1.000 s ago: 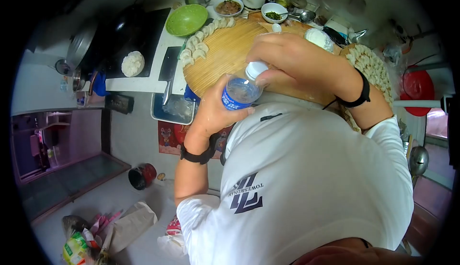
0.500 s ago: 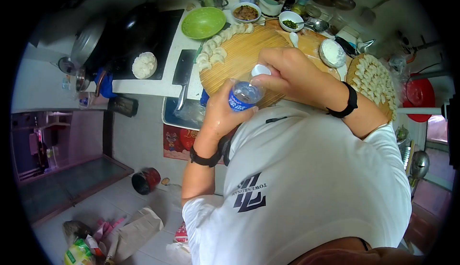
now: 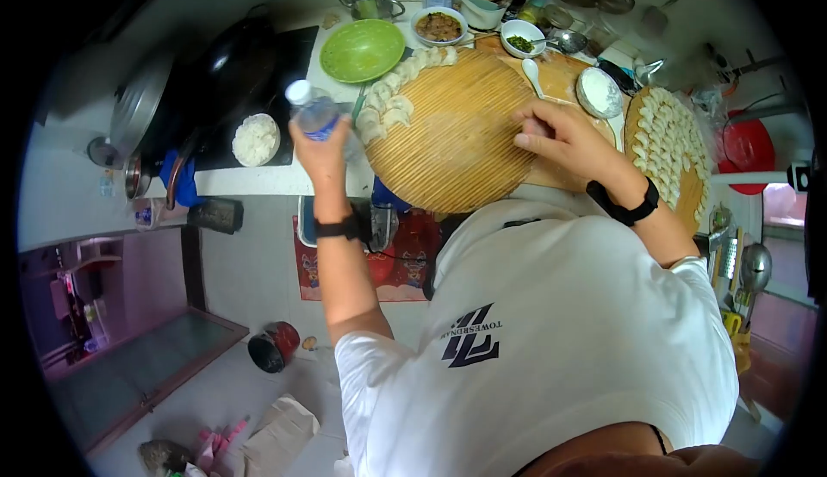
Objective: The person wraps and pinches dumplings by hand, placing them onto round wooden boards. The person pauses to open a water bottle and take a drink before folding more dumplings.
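Observation:
My left hand is wrapped round a clear plastic bottle with a white cap and a blue label. It holds the bottle upright above the counter, left of the round board. My right hand hovers over the right edge of the round slatted wooden board, its thumb and fingers apart and nothing between them. A curved row of folded dumplings lies along the board's left and far rim. The board's middle has a light dusting of flour.
A green plate, a bowl of filling, a bowl of chopped greens and a flour bowl stand behind. Many dumplings cover a second board at right. A bowl of white dough or flour sits by the dark stove.
The bottle has moved left and away from the board in my left hand, its white cap now on. My right hand has let go of the cap and shifted right.

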`<state>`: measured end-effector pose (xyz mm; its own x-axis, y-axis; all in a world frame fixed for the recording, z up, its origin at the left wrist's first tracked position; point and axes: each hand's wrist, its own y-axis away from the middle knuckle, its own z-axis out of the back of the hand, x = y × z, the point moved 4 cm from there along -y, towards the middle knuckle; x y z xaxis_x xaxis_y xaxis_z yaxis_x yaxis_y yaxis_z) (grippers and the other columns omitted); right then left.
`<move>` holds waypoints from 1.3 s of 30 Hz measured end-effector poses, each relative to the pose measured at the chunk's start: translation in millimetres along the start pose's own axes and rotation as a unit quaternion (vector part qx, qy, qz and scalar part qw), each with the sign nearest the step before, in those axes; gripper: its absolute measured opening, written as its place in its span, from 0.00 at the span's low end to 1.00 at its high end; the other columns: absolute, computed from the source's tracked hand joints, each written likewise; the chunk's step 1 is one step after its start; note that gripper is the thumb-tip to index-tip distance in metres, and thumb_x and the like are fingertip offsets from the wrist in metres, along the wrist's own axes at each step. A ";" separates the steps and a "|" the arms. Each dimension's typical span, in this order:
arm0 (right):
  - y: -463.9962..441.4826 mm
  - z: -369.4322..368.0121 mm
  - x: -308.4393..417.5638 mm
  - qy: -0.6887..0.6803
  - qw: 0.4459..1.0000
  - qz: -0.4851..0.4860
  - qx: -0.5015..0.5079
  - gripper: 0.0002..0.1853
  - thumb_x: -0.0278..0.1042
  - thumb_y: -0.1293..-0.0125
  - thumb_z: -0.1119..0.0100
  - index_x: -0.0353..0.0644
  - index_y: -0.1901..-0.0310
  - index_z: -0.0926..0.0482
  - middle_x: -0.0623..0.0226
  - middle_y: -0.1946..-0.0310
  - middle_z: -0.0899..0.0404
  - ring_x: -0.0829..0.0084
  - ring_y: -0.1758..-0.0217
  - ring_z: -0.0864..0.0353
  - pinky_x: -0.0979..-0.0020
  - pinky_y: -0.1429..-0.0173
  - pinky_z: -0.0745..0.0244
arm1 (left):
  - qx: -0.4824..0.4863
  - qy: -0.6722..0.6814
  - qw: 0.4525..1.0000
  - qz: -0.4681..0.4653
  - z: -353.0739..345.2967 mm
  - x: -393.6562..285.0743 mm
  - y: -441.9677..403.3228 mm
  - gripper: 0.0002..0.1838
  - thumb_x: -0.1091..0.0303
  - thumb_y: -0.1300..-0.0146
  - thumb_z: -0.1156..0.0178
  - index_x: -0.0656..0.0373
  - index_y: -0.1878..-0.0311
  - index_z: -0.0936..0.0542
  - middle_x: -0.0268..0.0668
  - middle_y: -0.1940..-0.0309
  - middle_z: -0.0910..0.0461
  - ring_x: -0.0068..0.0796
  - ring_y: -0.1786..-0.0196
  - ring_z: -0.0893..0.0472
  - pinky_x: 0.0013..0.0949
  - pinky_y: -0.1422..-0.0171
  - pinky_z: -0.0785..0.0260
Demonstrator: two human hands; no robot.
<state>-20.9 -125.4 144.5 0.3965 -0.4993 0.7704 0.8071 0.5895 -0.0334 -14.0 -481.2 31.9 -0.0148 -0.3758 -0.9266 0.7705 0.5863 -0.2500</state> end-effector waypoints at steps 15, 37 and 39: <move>71.7 12.9 -55.4 -0.024 0.973 -0.222 -0.062 0.12 0.34 0.35 0.37 0.35 0.56 0.23 0.74 0.76 0.33 0.80 0.72 0.36 0.75 0.67 0.36 | -0.165 -0.096 0.981 0.027 -23.3 141.0 -110.9 0.38 0.60 0.60 0.21 0.66 0.47 0.28 0.52 0.53 0.20 0.51 0.49 0.21 0.43 0.40 0.31; 57.5 4.9 -72.6 -0.057 0.983 -0.174 -0.026 0.12 0.33 0.33 0.39 0.36 0.54 0.23 0.77 0.73 0.32 0.83 0.71 0.35 0.78 0.66 0.37 | 0.097 -0.325 0.916 -0.215 -131.8 72.4 38.4 0.07 0.75 0.51 0.41 0.63 0.67 0.23 0.48 0.68 0.22 0.51 0.62 0.23 0.48 0.56 0.29; 60.6 5.0 -73.8 -0.068 0.983 -0.165 -0.042 0.11 0.33 0.34 0.38 0.36 0.56 0.22 0.76 0.75 0.32 0.82 0.72 0.35 0.77 0.67 0.36 | 0.120 -0.349 0.908 -0.200 -134.6 71.5 34.6 0.05 0.74 0.50 0.40 0.61 0.70 0.25 0.47 0.69 0.22 0.50 0.62 0.22 0.47 0.56 0.29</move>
<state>-3.5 -49.6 88.8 0.0502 -0.5616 0.8259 0.9172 0.3532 0.1845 -74.2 -391.2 -80.8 0.0191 -0.9360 -0.3513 0.9107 0.1614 -0.3803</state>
